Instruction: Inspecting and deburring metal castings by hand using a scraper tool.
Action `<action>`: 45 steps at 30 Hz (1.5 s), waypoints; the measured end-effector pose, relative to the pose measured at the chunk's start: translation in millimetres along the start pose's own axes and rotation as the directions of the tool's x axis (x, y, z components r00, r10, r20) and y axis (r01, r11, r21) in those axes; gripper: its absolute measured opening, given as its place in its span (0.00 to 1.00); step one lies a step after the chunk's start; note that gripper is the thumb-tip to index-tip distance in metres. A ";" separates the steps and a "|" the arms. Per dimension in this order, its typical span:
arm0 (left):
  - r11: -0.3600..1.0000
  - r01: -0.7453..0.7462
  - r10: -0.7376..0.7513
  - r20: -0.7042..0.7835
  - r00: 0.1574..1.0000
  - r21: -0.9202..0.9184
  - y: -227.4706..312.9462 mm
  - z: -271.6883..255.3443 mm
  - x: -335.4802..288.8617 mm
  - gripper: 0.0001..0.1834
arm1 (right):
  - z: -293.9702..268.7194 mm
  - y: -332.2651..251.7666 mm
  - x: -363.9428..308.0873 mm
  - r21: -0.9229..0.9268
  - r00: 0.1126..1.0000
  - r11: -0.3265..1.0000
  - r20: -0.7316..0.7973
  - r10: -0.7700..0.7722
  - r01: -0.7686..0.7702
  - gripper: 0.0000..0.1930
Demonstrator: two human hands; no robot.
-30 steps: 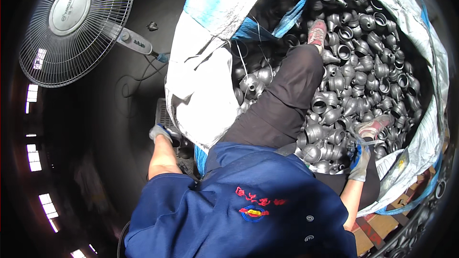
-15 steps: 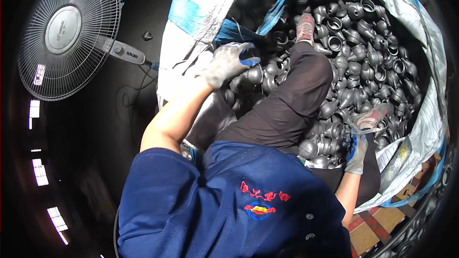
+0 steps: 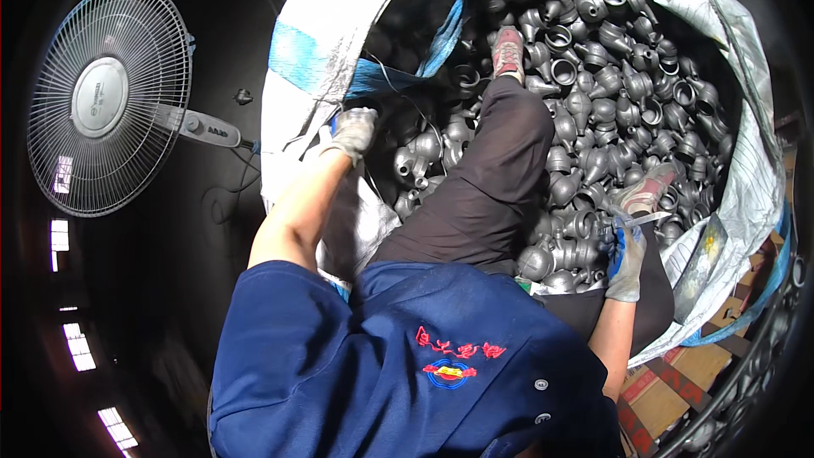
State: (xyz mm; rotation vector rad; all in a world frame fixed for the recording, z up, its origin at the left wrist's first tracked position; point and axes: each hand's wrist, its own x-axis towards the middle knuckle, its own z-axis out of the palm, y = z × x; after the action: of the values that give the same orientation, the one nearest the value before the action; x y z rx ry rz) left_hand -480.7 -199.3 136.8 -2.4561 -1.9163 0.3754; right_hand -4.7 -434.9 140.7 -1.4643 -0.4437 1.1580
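Note:
My left hand (image 3: 353, 132), in a grey-white glove with blue coating, is at the left rim of a large white woven bag (image 3: 292, 123). Its fingers are curled over the fabric there. Grey hollow bulb-shaped parts with short necks (image 3: 579, 108) fill the bag in a loose heap. My right hand (image 3: 627, 265), gloved the same way, is low on the right beside my shoe. It is closed round a thin, pale, blade-like strip (image 3: 649, 218), whose exact kind I cannot make out. Part of its grip is hidden by the fingers.
My legs (image 3: 475, 174) and reddish shoes (image 3: 508, 53) rest among the parts inside the bag. A blue-and-white strap (image 3: 441, 42) loops over the far left rim. Left of the bag stands a fan (image 3: 102, 97) with a cable. Cardboard boxes (image 3: 670, 390) lie at lower right.
My left hand has moved left and slightly down from above the parts to the bag's rim, its fingers closing. The right hand keeps its hold beside the shoe. The whole view has shifted slightly.

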 end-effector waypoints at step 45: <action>-0.573 0.725 0.800 -0.069 0.596 -0.382 318.8 -102.5 -33.1 0.23 | 33.1 -84.4 -67.2 0.186 0.881 0.913 -0.388 -0.272 0.364 0.14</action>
State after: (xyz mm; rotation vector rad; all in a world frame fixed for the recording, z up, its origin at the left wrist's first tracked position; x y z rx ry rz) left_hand -164.1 -297.2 194.9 0.2962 0.2242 0.3598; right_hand -34.0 -448.6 248.8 -1.2796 -0.2605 0.6391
